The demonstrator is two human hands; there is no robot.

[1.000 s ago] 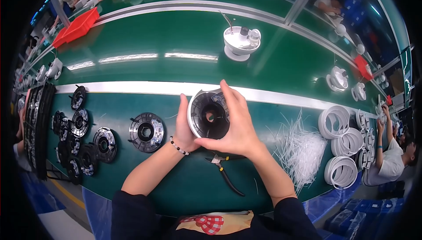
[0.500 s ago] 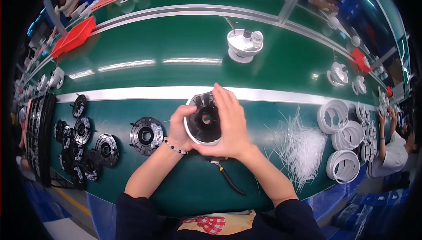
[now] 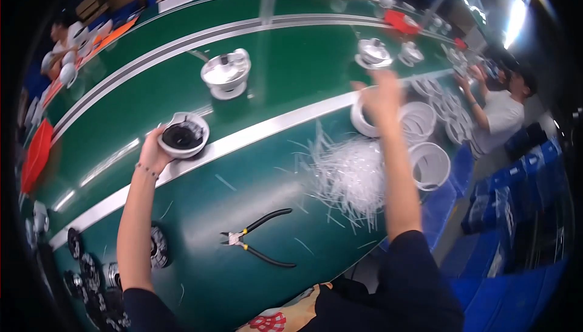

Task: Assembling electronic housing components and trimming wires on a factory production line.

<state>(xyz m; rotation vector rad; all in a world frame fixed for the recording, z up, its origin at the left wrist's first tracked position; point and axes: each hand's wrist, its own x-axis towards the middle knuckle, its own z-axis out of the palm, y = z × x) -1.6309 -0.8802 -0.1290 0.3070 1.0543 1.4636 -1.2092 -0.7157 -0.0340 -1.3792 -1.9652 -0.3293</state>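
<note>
My left hand (image 3: 155, 152) is closed on the rim of a white bowl-shaped housing (image 3: 203, 135) with a black round part (image 3: 182, 137) seated inside. It holds the housing at the pale strip along the bench's far edge. My right hand (image 3: 381, 102) reaches out to the right, over a white plastic ring (image 3: 359, 120). Motion smears its fingers, and whether they grip the ring cannot be made out. Between my arms lies a pair of cutting pliers (image 3: 235, 238) with black handles, jaws toward the left.
A heap of white plastic strips (image 3: 347, 177) lies beside more white rings (image 3: 432, 167). Black round parts (image 3: 91, 271) cluster at lower left. White assemblies (image 3: 226, 75) stand on the green belt (image 3: 291, 52). A co-worker (image 3: 501, 110) sits at right; red bins (image 3: 37, 153) line the belt.
My hands have parted. The left carried the housing left and away from me; the right let go of it and swung right to the rings. The view has turned right, uncovering the pliers.
</note>
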